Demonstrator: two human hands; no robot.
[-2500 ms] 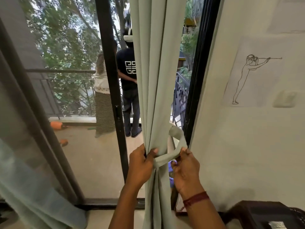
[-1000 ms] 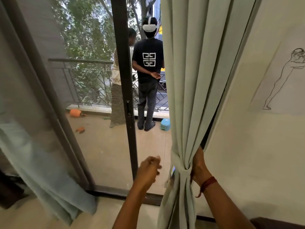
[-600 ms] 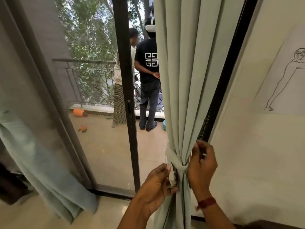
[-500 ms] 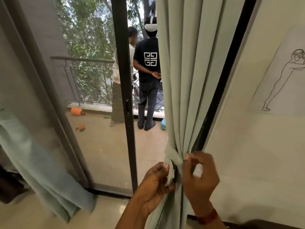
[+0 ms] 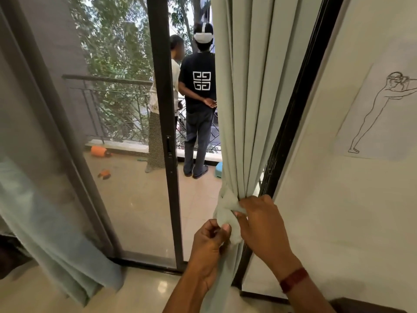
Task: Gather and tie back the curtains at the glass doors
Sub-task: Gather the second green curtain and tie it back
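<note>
Left hand (image 5: 208,243), right hand (image 5: 264,229) around half-hidden curtain knot (image 5: 225,211)

Curled left hand (image 5: 208,247) beside right hand (image 5: 261,229) (pinching grip)

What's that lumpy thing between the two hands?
In the head view, the tie-back knot on the curtain sits between the left hand and the right hand; both pinch it.
</note>
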